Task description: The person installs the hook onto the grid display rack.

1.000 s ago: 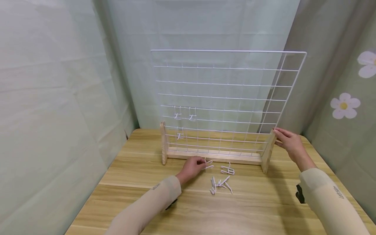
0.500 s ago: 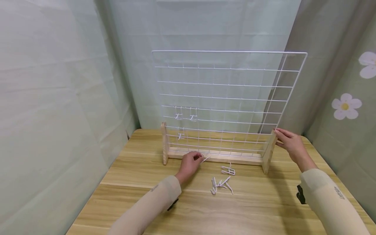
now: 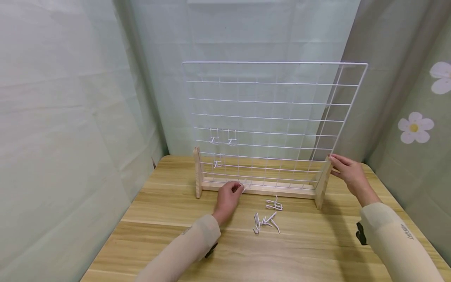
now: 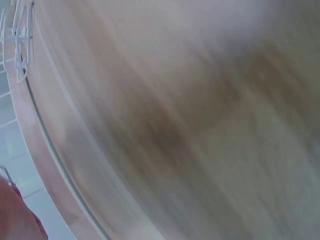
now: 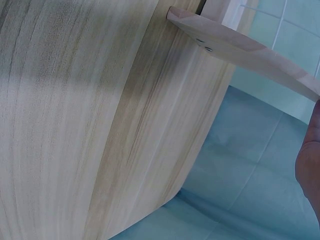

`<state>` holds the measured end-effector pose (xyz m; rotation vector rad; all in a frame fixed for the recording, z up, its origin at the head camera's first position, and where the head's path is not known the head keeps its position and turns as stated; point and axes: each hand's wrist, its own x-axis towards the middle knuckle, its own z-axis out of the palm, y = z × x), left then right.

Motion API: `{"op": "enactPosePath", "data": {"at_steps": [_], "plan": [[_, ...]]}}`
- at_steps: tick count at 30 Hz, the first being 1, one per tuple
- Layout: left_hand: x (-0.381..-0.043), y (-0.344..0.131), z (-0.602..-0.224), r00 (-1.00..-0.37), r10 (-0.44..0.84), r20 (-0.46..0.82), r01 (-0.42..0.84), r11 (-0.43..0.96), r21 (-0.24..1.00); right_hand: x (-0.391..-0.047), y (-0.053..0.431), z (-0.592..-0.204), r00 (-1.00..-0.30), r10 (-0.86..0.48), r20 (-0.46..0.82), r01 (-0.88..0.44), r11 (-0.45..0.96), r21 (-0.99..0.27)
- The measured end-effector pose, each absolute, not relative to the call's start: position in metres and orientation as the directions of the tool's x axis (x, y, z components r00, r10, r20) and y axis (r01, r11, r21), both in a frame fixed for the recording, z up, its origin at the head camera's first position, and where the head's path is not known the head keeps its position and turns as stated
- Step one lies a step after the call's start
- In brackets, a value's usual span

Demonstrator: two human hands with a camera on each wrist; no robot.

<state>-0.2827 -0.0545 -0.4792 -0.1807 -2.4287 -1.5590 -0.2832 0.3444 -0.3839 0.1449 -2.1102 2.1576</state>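
Note:
A white wire grid panel (image 3: 267,102) stands upright in a wooden base (image 3: 278,189) with an upright at each end. My left hand (image 3: 227,199) pinches a white wire hook (image 3: 246,184) low in front of the base's left half. In the left wrist view that hand (image 4: 19,216) shows only at the lower left corner. My right hand (image 3: 349,176) grips the top of the right wooden upright (image 3: 322,184); the right wrist view shows this hand (image 5: 309,165) at the right edge. Two hooks hang side by side on the panel's left, with another hook (image 3: 217,161) lower down.
Several loose white hooks (image 3: 266,222) lie on the wood-grain table (image 3: 169,219) in front of the base, one hook (image 3: 274,204) closer to it. Pale cloth (image 3: 246,35) hangs behind and at both sides; the right cloth has flower prints.
My left hand has moved slightly left and toward the base, bringing its hook up in front of the base bar. My right hand stays on the upright.

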Motion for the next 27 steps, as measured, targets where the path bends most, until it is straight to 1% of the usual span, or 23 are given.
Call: {"op": "enactPosePath", "data": {"at_steps": [3,8,12,16,22,27], "plan": [[-0.281,-0.052,-0.479,-0.952,-0.063,0.301,0.248,0.422,0.872,-0.284,0.344,-0.384,-0.988,0.016,0.154,-0.155,-0.034,-0.987],[-0.280,-0.046,-0.476,-0.910,-0.145,0.388,0.289,0.449,0.846,-0.283,0.344,-0.383,-0.990,0.018,0.142,-0.142,-0.028,-0.989],[-0.279,-0.041,-0.473,-0.862,-0.224,0.454,0.307,0.482,0.821,-0.282,0.344,-0.382,-0.991,0.022,0.133,-0.133,-0.020,-0.991],[-0.279,-0.036,-0.469,-0.801,-0.310,0.513,0.323,0.498,0.805,-0.283,0.344,-0.383,-0.992,0.028,0.125,-0.125,-0.012,-0.992],[-0.284,-0.031,-0.461,-0.734,-0.440,0.517,0.305,0.467,0.830,-0.284,0.345,-0.384,-0.993,0.026,0.113,-0.113,0.014,-0.993],[-0.287,-0.029,-0.454,-0.670,-0.506,0.543,0.329,0.454,0.828,-0.284,0.344,-0.383,-0.992,0.023,0.122,-0.122,-0.014,-0.992]]}}
